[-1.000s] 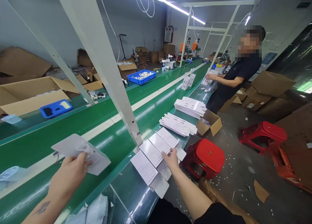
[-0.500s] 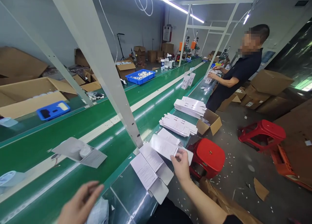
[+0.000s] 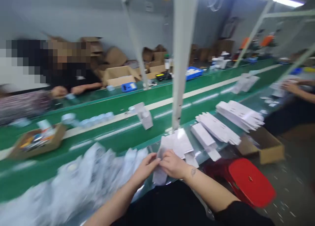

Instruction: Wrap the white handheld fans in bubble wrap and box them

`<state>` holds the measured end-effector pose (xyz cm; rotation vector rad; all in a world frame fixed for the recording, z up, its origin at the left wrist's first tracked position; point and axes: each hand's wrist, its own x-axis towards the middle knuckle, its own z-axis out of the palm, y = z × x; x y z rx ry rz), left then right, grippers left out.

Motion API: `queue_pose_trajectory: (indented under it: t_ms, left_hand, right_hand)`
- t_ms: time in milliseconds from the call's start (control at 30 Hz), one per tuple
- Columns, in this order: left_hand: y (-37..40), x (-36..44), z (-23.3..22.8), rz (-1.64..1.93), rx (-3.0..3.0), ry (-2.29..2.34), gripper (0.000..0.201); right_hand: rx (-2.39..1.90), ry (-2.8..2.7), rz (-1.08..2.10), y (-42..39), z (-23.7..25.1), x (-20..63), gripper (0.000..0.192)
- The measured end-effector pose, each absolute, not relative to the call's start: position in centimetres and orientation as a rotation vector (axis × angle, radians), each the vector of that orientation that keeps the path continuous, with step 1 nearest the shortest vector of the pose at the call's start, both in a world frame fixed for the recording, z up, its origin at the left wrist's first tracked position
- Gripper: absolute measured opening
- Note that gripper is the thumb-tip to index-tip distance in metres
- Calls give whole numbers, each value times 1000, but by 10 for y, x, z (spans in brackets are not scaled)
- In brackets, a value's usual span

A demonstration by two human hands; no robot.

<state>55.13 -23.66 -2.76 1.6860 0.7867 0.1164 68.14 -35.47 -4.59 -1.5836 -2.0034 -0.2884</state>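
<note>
Left hand: the left hand (image 3: 147, 167) has its fingers bent and pinches the near edge of a thin white cardboard box (image 3: 159, 177), angular and smooth, held low over the table edge.
Right hand: the right hand (image 3: 173, 165), curled, grips the same box from its other side, the fingers of both hands close together; blur hides the exact fold.
Plastic bags: translucent, crinkled plastic bags (image 3: 81, 176) heap in soft peaks left of the left hand.
Stool: a red plastic stool (image 3: 251, 183) with a rounded, glossy seat stands by the table.
Table: on the glossy dark-green table (image 3: 199, 151), just beyond the right hand, lie flat rectangular white cartons (image 3: 182, 142) with a flap, then a long white carton (image 3: 203, 136).
Stacks: farther along are a notched-edged stack of flat white card blanks (image 3: 218, 127) and a second, similar stack (image 3: 240, 114); an open brown corrugated box (image 3: 272, 150) sits beside them.
Belt: the smooth green conveyor belt (image 3: 118, 135) carries an open white card box (image 3: 147, 119), a brown cardboard tray (image 3: 59, 135) of small slender items and a row of pale-blue rounded pieces (image 3: 98, 118).
Far side: a shallow blue plastic tray (image 3: 129, 87) and an open brown carton (image 3: 120, 81); at left, a co-worker's hands (image 3: 59, 91).
</note>
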Motion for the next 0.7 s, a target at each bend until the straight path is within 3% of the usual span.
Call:
queue_pose_trajectory:
  t_ms: [167, 300, 433, 567, 700]
  left_hand:
    - [-255, 533, -41, 188, 1963, 902, 26]
    - [-256, 521, -43, 206, 1951, 967, 31]
    - [-240, 497, -55, 177, 1927, 968, 40]
    - [-215, 482, -85, 45, 2216, 1322, 68]
    - [-196, 485, -112, -184, 2461, 1206, 46]
  right_hand:
    - [-1490, -1911, -223, -374, -52, 673, 20]
    - [-1807, -1563, 112, -384, -65, 673, 51]
    - [-1803, -1483, 641, -373, -69, 673, 54]
    - [-1812, -1274, 648, -342, -55, 679, 61]
    - [-1759, -1274, 756, -317, -56, 699, 82]
